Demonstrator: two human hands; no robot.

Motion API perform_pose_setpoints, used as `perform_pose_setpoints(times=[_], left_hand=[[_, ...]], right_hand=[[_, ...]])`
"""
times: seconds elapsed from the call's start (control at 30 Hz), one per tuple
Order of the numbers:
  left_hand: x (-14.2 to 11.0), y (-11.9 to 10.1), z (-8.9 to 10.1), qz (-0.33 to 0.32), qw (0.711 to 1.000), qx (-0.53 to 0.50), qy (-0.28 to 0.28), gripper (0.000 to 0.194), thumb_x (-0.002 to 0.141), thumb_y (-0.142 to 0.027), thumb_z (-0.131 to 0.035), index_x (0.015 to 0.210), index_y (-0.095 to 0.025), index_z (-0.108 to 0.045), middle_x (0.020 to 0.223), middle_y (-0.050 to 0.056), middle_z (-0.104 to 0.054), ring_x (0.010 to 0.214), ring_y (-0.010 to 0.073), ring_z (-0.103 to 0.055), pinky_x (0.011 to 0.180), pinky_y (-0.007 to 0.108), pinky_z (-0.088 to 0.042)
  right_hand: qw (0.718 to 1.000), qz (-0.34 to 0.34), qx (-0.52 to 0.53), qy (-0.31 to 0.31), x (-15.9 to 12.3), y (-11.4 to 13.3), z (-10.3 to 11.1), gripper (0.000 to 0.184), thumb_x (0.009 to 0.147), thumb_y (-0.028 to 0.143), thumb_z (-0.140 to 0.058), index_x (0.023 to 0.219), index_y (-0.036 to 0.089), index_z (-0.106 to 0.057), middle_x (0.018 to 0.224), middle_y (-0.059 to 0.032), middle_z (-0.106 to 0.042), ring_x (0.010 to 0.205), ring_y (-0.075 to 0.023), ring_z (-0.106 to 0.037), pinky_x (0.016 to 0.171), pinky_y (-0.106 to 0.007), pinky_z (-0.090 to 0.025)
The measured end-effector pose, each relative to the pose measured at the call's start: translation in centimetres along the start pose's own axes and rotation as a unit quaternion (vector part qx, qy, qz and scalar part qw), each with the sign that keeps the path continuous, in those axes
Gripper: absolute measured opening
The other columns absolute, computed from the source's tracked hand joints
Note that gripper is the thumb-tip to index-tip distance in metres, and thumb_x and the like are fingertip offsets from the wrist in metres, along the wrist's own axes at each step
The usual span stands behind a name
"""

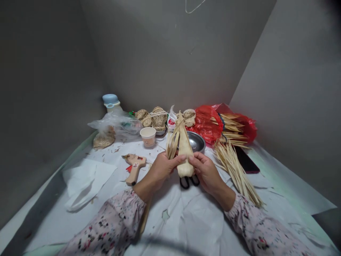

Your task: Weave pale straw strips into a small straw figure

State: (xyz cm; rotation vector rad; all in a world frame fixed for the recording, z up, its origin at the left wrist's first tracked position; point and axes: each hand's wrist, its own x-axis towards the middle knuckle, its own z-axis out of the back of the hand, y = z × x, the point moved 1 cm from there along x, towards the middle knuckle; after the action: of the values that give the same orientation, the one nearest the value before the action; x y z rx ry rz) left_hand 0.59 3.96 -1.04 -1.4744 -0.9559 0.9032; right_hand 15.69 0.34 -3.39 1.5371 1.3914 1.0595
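A pale dried-husk bundle (pixel 185 156) is pinched between the fingers of both hands, above a counter (pixel 202 217) covered with white sheet, surrounded by plain grey walls (pixel 165 53).

The black-handled tool (pixel 184 182) is mostly hidden, and the metal bowl (pixel 195 141) is partly covered.

White-covered table (pixel 202 220) | left: crumpled white sheet (pixel 87 177), glue gun (pixel 136 165) | far left: clear plastic bag (pixel 122 122) | far centre: paper cup (pixel 148 137), metal bowl (pixel 196 140) | right: straw bundle (pixel 238 172), dark flat device (pixel 247 161) | far right: red bag (pixel 206 122)
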Motion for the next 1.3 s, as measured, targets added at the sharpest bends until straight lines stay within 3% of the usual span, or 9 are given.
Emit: perform_pose_setpoints(times=[0.23, 0.47, 0.7, 0.8, 0.9, 1.0, 1.13, 1.2, 1.3], left_hand=[[0.1, -0.2, 0.2, 0.007, 1.0, 0.016, 0.005, 0.037, 0.068, -0.044, -0.077, 0.085, -0.015, -0.061, 0.053, -0.007, -0.041, 0.044, 0.007, -0.029, 0.043, 0.023, -0.019], [-0.2, 0.2, -0.1, 0.043, 0.996, 0.001, 0.083, 0.03, 0.063, -0.034, -0.08, 0.077, -0.014, -0.062, 0.062, -0.002, -0.054, 0.051, 0.0083, -0.04, 0.047, 0.023, -0.024], [-0.6, 0.1, 0.1, 0.085, 0.985, 0.053, 0.142, 0.033, 0.063, -0.038, -0.081, 0.072, -0.015, -0.059, 0.057, -0.006, -0.046, 0.049, 0.0063, -0.032, 0.045, 0.022, -0.019], [-0.7, 0.2, 0.0, 0.075, 0.99, 0.013, 0.122, 0.037, 0.067, -0.044, -0.079, 0.084, -0.014, -0.065, 0.061, -0.003, -0.052, 0.048, 0.0068, -0.037, 0.045, 0.021, -0.024], [-0.5, 0.4, -0.2, 0.043, 0.994, -0.025, 0.096, 0.046, 0.067, -0.043, -0.079, 0.097, -0.011, -0.068, 0.075, 0.005, -0.065, 0.058, 0.0118, -0.053, 0.054, 0.023, -0.037], [-0.2, 0.5, -0.1, 0.03, 0.996, -0.044, 0.075, 0.044, 0.066, -0.039, -0.081, 0.097, -0.01, -0.069, 0.088, 0.011, -0.07, 0.072, 0.0185, -0.063, 0.066, 0.028, -0.047], [-0.2, 0.0, 0.0, 0.059, 0.994, -0.09, 0.019, 0.035, 0.064, -0.033, -0.083, 0.088, -0.012, -0.067, 0.076, 0.006, -0.069, 0.065, 0.0162, -0.062, 0.063, 0.027, -0.049], [-0.3, -0.3, -0.1, 0.062, 0.991, -0.118, -0.001, 0.034, 0.064, -0.031, -0.083, 0.086, -0.013, -0.066, 0.071, 0.004, -0.067, 0.061, 0.0147, -0.061, 0.061, 0.026, -0.049], [-0.3, -0.5, -0.2, 0.042, 0.988, -0.145, -0.022, 0.037, 0.065, -0.034, -0.082, 0.09, -0.012, -0.066, 0.074, 0.005, -0.068, 0.062, 0.015, -0.062, 0.061, 0.026, -0.049]], right_hand=[[0.996, 0.002, 0.084, -0.034, -0.2, 0.6, 0.0, 0.028, 0.07, 0.039, -0.077, 0.08, 0.02, -0.059, 0.07, 0.0026, -0.061, 0.056, -0.0105, -0.054, 0.054, -0.022, -0.044], [0.996, -0.021, 0.081, 0.027, -0.1, 0.6, -0.4, 0.035, 0.074, 0.042, -0.074, 0.1, 0.02, -0.064, 0.084, -0.0034, -0.07, 0.067, -0.0162, -0.063, 0.06, -0.026, -0.05], [0.988, 0.048, 0.117, -0.09, 0.7, 0.7, 0.8, 0.028, 0.075, 0.039, -0.074, 0.094, 0.02, -0.064, 0.082, -0.0017, -0.07, 0.066, -0.0161, -0.063, 0.061, -0.028, -0.051], [0.998, 0.013, 0.054, -0.043, 0.2, 0.4, 0.2, 0.025, 0.076, 0.039, -0.073, 0.087, 0.019, -0.065, 0.076, 0.0, -0.067, 0.061, -0.0127, -0.058, 0.058, -0.024, -0.048], [1.0, -0.011, -0.028, -0.002, -0.3, 0.1, -0.5, 0.026, 0.076, 0.041, -0.073, 0.086, 0.018, -0.065, 0.07, 0.0015, -0.063, 0.054, -0.0097, -0.053, 0.049, -0.02, -0.042], [0.999, 0.006, -0.032, -0.038, 0.0, 0.3, -0.1, 0.028, 0.076, 0.045, -0.071, 0.082, 0.019, -0.063, 0.058, 0.0051, -0.055, 0.045, -0.007, -0.042, 0.042, -0.018, -0.033], [0.991, 0.058, 0.023, -0.12, 0.7, 1.1, 1.2, 0.028, 0.075, 0.043, -0.073, 0.076, 0.019, -0.061, 0.057, 0.0051, -0.052, 0.048, -0.007, -0.045, 0.045, -0.017, -0.034], [0.996, 0.035, 0.041, -0.068, 0.5, 1.3, 1.0, 0.031, 0.077, 0.049, -0.069, 0.082, 0.019, -0.063, 0.065, 0.0018, -0.058, 0.054, -0.0093, -0.051, 0.048, -0.019, -0.038], [0.997, -0.022, -0.005, 0.075, -0.4, 1.1, -0.4, 0.038, 0.076, 0.055, -0.068, 0.089, 0.019, -0.066, 0.071, -0.0006, -0.061, 0.058, -0.0122, -0.053, 0.051, -0.022, -0.04]])
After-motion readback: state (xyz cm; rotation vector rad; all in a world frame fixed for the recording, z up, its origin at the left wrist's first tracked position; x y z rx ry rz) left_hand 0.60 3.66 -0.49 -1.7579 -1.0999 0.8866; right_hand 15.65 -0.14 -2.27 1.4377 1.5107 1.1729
